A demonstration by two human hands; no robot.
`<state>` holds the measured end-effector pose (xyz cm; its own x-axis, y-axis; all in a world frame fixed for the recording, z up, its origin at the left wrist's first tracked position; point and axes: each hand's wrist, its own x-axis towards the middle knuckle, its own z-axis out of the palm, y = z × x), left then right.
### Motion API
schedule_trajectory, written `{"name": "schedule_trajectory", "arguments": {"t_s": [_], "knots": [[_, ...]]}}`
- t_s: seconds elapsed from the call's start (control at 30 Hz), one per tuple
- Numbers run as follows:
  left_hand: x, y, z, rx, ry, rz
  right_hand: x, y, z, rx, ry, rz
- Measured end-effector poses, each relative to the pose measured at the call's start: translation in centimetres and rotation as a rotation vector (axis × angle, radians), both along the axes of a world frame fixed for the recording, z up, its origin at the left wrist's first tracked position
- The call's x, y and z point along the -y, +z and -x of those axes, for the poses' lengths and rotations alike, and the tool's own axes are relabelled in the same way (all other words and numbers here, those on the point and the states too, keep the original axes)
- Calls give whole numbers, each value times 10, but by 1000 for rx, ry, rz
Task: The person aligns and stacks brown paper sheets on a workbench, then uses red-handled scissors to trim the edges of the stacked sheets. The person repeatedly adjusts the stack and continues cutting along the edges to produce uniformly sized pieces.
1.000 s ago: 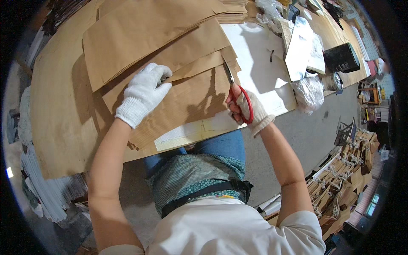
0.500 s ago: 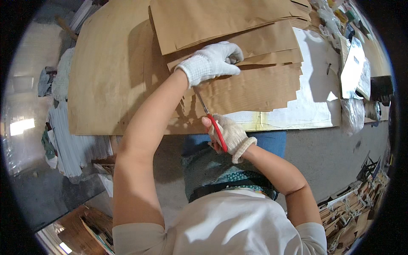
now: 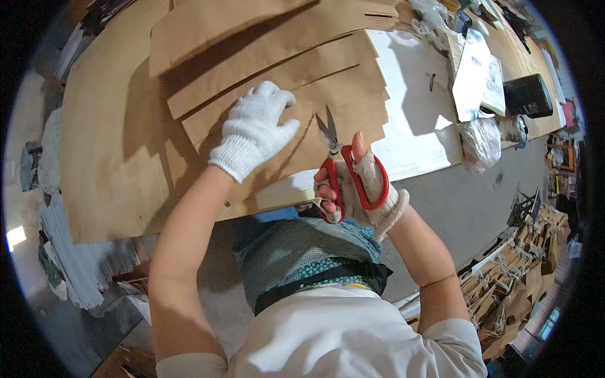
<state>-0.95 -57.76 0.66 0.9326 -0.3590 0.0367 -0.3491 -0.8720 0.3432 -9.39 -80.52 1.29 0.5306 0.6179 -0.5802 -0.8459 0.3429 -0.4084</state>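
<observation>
My left hand [image 3: 255, 129], in a white knit glove, rests on overlapping brown paper sheets [image 3: 343, 85]. Its fingers are bent a little, with the thumb apart, and nothing shows between them. In my right hand [image 3: 368, 186] are red-handled scissors [image 3: 331, 133], their blades parted and pointing away from me over the near part of the paper. A worn, pale glove covers this hand but leaves its fingertips bare. The sheets lie in staggered layers, with a thicker brown paper stack [image 3: 252, 28] beyond my left hand.
The paper lies on a pale wooden table [image 3: 101, 157], partly over a white sheet [image 3: 413, 107]. On the right stand a black container [image 3: 528, 96] and a crumpled clear plastic bag [image 3: 481, 145]. Tied brown bundles [image 3: 513, 277] lie lower right; white stacked material [image 3: 72, 252] stands at left.
My right hand has raised and turned the scissors, and their blades have parted. My left hand has shifted left and nearer on the paper. The whole view has swung to the right.
</observation>
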Motion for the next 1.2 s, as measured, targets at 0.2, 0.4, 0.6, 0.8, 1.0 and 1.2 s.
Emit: {"name": "schedule_trajectory", "arguments": {"t_s": [0.2, 0.4, 0.6, 0.8, 1.0, 1.2], "knots": [[12, 3, 4, -32, 118, 18, 10, -2, 5, 288, 134, 209], [-1, 2, -5, -131, 66, 195, 66, -27, -32, 338, -8, 590], [-14, 3, -18, -322, -9, 292, 48, -33, -5, 308, -41, 579], [-26, 16, -39, -537, -121, 334, -64, -45, 46, 509, 459, 299], [-29, 14, -36, -527, -122, 416, -117, -35, 40, 386, 471, 440], [-33, 26, -51, 64, -23, 90, -71, -4, 37, 373, 482, 374]]}}
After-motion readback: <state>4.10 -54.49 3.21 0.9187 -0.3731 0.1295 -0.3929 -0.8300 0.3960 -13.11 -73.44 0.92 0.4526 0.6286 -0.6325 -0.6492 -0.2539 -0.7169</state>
